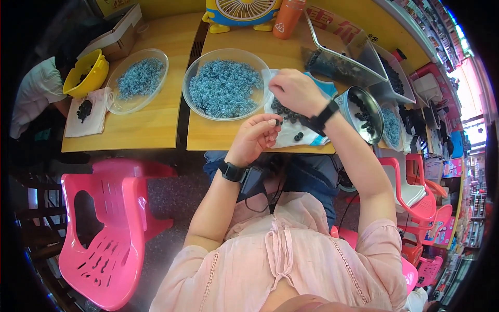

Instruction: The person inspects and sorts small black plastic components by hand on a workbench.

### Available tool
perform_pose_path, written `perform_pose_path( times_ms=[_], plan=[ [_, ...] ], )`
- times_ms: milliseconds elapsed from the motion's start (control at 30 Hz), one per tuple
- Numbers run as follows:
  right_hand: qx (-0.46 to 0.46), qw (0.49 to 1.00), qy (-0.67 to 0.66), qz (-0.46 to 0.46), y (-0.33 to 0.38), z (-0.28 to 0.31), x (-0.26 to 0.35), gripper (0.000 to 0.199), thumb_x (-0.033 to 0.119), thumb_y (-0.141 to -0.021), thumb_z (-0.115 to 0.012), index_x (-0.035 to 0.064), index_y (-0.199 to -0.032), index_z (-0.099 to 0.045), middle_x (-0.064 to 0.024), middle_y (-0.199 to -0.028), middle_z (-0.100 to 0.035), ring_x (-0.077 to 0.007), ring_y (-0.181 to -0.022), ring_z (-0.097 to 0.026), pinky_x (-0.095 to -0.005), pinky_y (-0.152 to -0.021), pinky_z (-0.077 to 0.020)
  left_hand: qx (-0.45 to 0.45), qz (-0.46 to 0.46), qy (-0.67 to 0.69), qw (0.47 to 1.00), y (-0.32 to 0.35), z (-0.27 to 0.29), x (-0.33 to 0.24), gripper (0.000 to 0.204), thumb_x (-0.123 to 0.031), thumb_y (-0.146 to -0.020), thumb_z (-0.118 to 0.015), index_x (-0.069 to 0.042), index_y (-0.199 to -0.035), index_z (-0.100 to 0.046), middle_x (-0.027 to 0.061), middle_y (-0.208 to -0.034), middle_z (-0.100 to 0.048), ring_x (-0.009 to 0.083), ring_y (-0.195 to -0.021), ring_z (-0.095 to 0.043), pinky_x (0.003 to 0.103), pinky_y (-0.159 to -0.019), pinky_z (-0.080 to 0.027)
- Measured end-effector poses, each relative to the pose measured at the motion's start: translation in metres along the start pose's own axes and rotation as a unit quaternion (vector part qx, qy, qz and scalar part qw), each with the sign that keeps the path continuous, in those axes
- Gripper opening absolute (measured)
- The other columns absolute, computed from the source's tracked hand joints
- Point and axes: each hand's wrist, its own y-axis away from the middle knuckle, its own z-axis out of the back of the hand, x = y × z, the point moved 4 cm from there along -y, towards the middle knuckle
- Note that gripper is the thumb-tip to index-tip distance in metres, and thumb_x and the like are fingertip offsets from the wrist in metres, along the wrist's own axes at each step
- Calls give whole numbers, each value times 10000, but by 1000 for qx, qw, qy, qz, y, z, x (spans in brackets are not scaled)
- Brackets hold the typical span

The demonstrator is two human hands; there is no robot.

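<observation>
One dark bead (278,123), two hands (254,138)

A large clear plastic bowl of blue beaded pieces (225,86) is set near the front edge of the yellow wooden desk (218,138). A white cloth strewn with small dark beads (289,122) is spread just right of it, and a round metal tin of dark beads (362,113) is placed at the right edge.
</observation>
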Motion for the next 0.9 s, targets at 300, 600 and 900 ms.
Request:
perform_pose_path(
  times_ms=[300,600,900],
  plan=[
    [122,959,250,-47,-57,-47,-3,162,152,-742,-638,74,-839,-741,-130,-993,-666,-300,-982,-631,-409,-800,-532,8,9,13,1000,1,-3,2,219,-114,-928,-597,7,-1109,-628,54,-877,-635,91,-670,-523,220,-569,-408],
    [53,988,-65,-131,-37,-15,-8,182,170,-760,-607,58,-860,-710,-123,-830,-704,-306,-827,-681,-392,-771,-536,16,8,10,1000,0,0,1,228,-117,-930,-592,8,-1119,-621,48,-892,-628,91,-680,-515,220,-571,-396],
    [40,964,-213,-156,-9,-9,-6,235,215,-820,-657,17,-939,-699,-121,-830,-704,-232,-777,-679,-328,-721,-526,11,-3,-5,1000,0,-3,-1,230,-124,-927,-614,4,-1116,-633,51,-888,-638,70,-665,-519,222,-583,-415]
  ],
)
